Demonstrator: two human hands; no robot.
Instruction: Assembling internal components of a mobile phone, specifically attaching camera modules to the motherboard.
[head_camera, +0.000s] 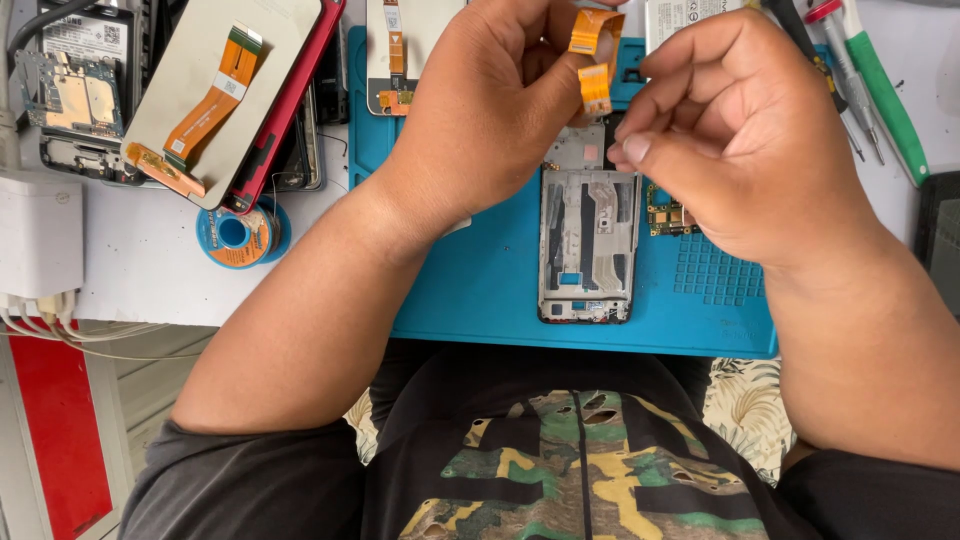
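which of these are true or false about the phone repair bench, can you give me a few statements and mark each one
1. The left hand holds an orange flex cable. True.
2. The phone frame lies on a red mat. False: it lies on a blue work mat.
3. The solder spool sits on the blue mat. False: it sits on the white bench, left of the mat.
4. The right hand hovers above the frame's right side, fingers curled. True.
5. Green-handled tools lie at the upper right. True.
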